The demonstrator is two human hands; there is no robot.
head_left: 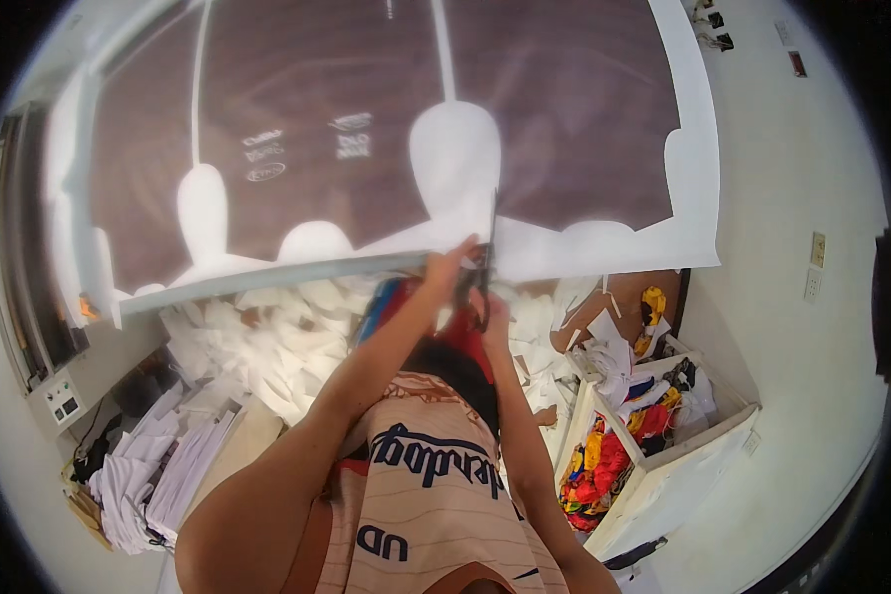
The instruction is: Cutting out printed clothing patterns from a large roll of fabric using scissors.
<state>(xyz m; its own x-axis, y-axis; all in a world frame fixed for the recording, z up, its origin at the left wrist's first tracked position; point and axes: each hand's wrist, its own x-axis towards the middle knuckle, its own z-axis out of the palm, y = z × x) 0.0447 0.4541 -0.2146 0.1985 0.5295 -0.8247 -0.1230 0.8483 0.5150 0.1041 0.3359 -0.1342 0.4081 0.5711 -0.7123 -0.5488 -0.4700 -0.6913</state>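
Observation:
A wide white sheet (584, 252) printed with dark brown garment-shaped panels spreads in front of me over a work surface. My right hand (494, 319) is closed round the black handles of a pair of scissors (484, 267). Their blades point away from me, at the sheet's near edge, below a rounded white gap between two panels. Just left of the scissors, my left hand (449, 271) grips that near edge, its fingertips close to the blades. Slight blur covers both hands.
White scraps (257, 342) lie heaped below the sheet. At the right stands a divided white wooden bin (663, 465) with colourful cloth pieces. Folded white fabric (139, 475) is stacked at lower left, near a wall socket box (63, 402). A white wall (792, 327) bounds the right side.

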